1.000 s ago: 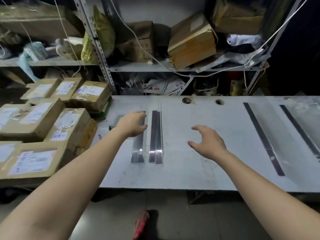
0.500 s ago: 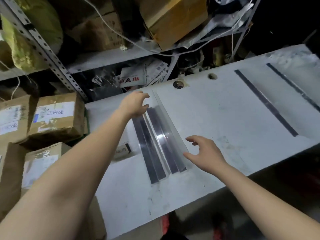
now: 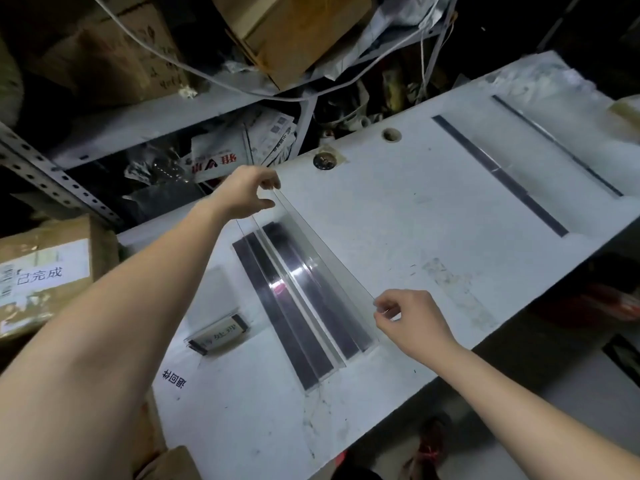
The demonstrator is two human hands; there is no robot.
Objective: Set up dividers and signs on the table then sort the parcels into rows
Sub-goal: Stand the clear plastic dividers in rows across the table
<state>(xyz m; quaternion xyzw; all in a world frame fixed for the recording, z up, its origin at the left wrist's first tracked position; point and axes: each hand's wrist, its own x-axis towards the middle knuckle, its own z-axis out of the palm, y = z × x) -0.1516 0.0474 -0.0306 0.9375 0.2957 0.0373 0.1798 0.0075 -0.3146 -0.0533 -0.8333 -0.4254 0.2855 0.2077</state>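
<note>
My left hand (image 3: 251, 194) pinched the far end of the clear divider (image 3: 318, 251) just above frame centre, and my right hand (image 3: 408, 322) pinched its near end toward lower right. Its long axis ran diagonally between them, beside the other dividers (image 3: 277, 306) on the table (image 3: 433, 220).

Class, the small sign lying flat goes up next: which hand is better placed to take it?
Probably the left hand: the sign lies left of the dividers, beside that forearm. The right hand would have to cross them.
</note>
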